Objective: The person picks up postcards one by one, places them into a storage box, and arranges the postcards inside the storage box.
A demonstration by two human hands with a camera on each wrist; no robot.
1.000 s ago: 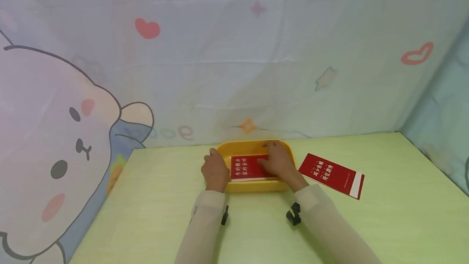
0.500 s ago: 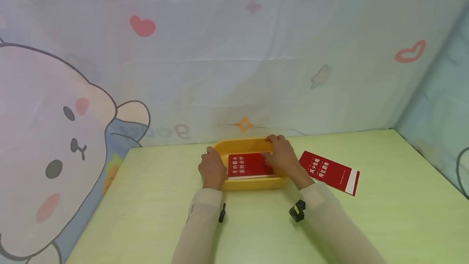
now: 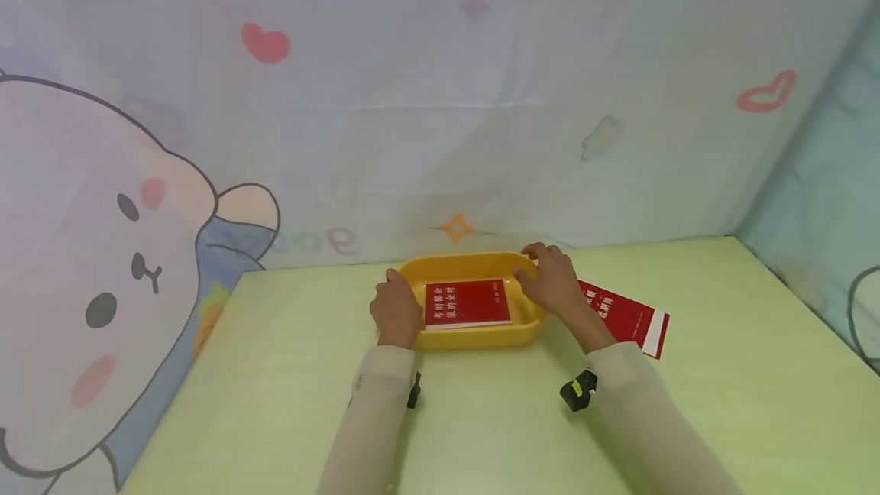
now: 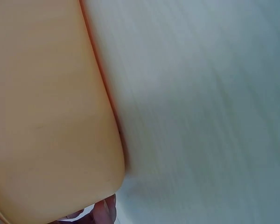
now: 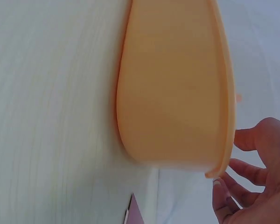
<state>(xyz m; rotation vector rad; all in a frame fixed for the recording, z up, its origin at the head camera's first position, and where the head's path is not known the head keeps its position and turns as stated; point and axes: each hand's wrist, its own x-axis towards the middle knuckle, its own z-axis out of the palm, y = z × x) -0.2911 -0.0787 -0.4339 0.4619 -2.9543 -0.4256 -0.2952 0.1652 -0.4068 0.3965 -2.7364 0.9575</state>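
A yellow plastic tray (image 3: 474,338) stands on the table with a red booklet (image 3: 467,302) lying flat inside, white characters on its cover. My left hand (image 3: 396,310) grips the tray's left end; only some fingers (image 4: 105,212) show past its wall in the left wrist view. At the opposite end, my right hand (image 3: 552,277) straddles the rim, thumb over the inside and other fingers outside. The right wrist view shows these fingers (image 5: 245,193) spread around the rim corner, loosely bent, with the thumb apart from them. Whether they press the rim is unclear.
A second red booklet (image 3: 629,319) with a white strip lies to the right, partly behind my right forearm. The pale green table (image 3: 481,434) ends at a printed cloth backdrop (image 3: 412,136) just behind the tray. A dark cable (image 3: 855,312) hangs at the far right.
My right hand has lifted off the booklet in the tray and moved right to the tray's right rim, uncovering the booklet's cover. My left hand keeps its hold on the left end.
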